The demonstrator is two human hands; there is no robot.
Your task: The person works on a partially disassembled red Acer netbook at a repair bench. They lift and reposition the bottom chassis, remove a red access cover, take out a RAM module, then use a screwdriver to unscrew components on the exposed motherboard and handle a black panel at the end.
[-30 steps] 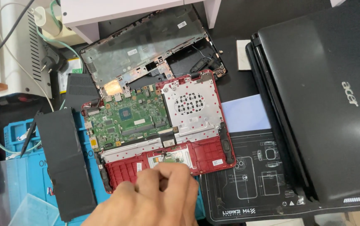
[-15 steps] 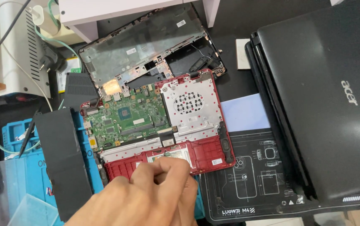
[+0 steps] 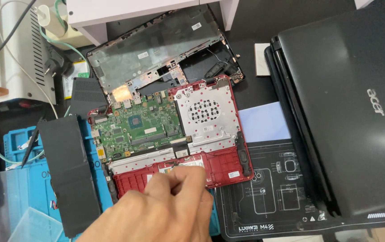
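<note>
Head cam showed one hand [image 3: 165,210], can't tell which, fingers pinched shut over the touchpad area of the opened red laptop [image 3: 174,139] at 6 o'clock, barely shifted from a second ago, green motherboard [image 3: 138,127] at 12 o'clock of it.

Closed black laptop [image 3: 345,103] lies at right, overlapping a black printed work mat [image 3: 268,192]. Flat black battery pack [image 3: 69,172] on blue mat [image 3: 17,183] at left. Black bottom cover [image 3: 156,45] rests up top, white power plug [image 3: 44,13] behind.
</note>
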